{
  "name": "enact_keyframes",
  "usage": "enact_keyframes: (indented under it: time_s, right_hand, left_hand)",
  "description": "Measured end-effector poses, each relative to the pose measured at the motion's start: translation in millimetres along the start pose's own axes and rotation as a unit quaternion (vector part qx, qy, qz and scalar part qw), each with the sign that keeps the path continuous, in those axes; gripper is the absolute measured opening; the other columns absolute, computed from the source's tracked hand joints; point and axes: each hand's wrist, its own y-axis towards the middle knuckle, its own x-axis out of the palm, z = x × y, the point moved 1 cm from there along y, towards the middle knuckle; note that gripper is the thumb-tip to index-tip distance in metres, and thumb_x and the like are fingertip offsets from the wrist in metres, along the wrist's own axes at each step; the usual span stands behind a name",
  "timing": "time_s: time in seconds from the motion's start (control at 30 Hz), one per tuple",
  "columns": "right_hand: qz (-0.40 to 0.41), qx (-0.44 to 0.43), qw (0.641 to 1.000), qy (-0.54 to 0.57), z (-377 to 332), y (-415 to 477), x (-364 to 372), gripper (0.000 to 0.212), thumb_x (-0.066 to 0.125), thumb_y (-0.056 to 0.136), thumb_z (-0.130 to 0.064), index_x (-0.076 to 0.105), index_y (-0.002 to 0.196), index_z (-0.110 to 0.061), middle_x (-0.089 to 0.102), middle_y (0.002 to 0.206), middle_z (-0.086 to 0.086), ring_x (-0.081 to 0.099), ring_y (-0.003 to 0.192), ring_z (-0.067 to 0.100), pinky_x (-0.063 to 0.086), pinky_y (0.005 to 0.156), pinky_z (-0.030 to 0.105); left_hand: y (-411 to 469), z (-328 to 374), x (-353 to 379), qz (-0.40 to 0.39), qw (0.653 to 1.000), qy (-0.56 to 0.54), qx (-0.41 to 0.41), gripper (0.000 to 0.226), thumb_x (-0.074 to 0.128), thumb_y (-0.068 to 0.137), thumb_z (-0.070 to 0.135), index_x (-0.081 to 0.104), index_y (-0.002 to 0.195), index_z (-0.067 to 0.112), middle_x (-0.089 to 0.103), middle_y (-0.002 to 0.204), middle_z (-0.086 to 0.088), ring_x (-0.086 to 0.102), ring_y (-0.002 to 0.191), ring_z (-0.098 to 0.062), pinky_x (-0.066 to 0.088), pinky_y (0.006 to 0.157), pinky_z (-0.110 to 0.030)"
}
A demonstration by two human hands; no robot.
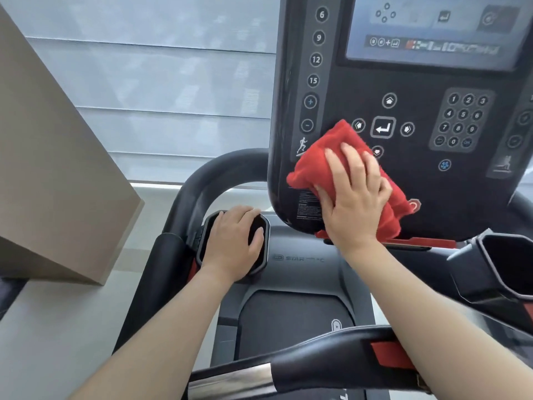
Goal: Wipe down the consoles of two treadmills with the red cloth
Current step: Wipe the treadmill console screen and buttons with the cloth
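Note:
A black treadmill console [427, 180] with a screen, arrow keys and a number pad fills the upper right. The red cloth [323, 157] lies bunched against its lower left part, partly covering the arrow keys. My right hand [354, 194] presses flat on the cloth, fingers spread. My left hand [233, 241] rests palm down over the rim of a black cup holder at the console's left side, fingers curled over its edge. Only one treadmill is in view.
A curved black handlebar [202, 180] arches at the left. Another black cup holder [499, 267] sits at the right. A front grip bar [288, 368] with a metal section crosses the bottom. The belt [288, 321] lies below. A beige slanted wall panel [57, 168] stands left, window blinds [161, 82] behind.

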Motion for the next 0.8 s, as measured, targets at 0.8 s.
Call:
enact_keyframes:
  time_s: [0.8]
  right_hand:
    - [-0.016, -0.164, 0.985, -0.041, -7, -10, 8, 0.045, 0.055, 0.089, -0.032, 0.042, 0.132, -0.032, 0.040, 0.138, -0.005, 0.038, 0.123, 0.026, 0.030, 0.086, 0.043]
  left_hand:
    - [-3, -7, -10, 0.051, 0.997, -0.038, -0.051, 0.041, 0.048, 0.082, 0.028, 0.060, 0.116, 0.009, 0.058, 0.119, -0.006, 0.049, 0.114, -0.025, 0.023, 0.105, -0.033]
